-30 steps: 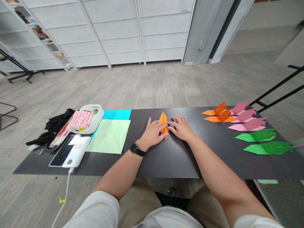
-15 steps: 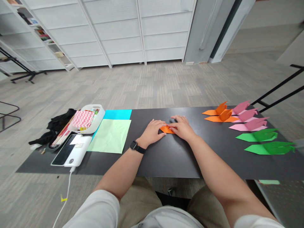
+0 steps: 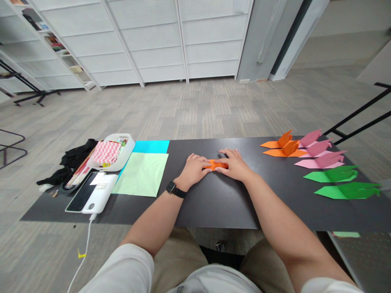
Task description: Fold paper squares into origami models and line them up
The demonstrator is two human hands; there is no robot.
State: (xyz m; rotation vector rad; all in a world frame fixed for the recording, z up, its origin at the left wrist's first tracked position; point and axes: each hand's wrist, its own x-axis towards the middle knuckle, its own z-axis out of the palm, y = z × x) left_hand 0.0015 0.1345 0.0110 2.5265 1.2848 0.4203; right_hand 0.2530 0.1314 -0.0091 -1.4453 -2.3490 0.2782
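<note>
A small folded orange paper (image 3: 215, 164) lies flat on the black table (image 3: 214, 199), between my two hands. My left hand (image 3: 193, 171), with a dark watch on its wrist, has its fingers curled onto the paper's left end. My right hand (image 3: 234, 164) presses down on the paper's right end with its fingertips together. Most of the paper is hidden under my fingers.
Finished folded figures sit at the right: orange (image 3: 282, 147), pink (image 3: 317, 154) and green (image 3: 339, 182). Light green (image 3: 141, 175) and blue (image 3: 151, 146) sheets lie to the left, beside a white tray (image 3: 112, 152), a phone on a white power bank (image 3: 91, 193) and black cloth (image 3: 75, 156).
The orange paper stood upright a second ago; it now lies folded flat and narrower under both hands, which have closed in on it.
</note>
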